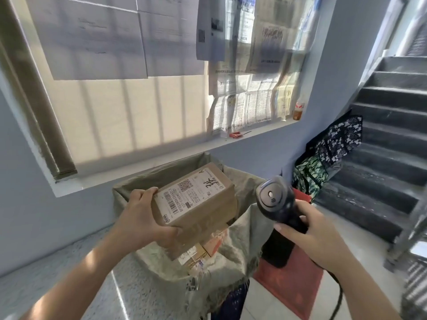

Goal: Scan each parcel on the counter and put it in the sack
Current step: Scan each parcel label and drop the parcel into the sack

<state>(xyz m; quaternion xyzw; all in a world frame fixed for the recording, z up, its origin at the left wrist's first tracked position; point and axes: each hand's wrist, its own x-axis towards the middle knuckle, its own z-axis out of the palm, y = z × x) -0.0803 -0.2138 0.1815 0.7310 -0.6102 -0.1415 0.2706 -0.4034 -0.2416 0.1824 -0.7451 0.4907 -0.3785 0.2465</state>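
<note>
Head cam: the person's left hand (144,218) is clamped round a brown cardboard parcel (196,199), label (191,195) facing up, held right over the open mouth of the sack (238,245). More boxes (198,252) sit down inside it already. The right hand (316,236) is wrapped tight on the grip of a black scanner (277,204), just beside the parcel, not touching it.

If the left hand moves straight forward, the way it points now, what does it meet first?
Probably the sack: the left hand holds the box over its open mouth, so the far rim lies ahead, then the wall. Depth is unclear.
</note>
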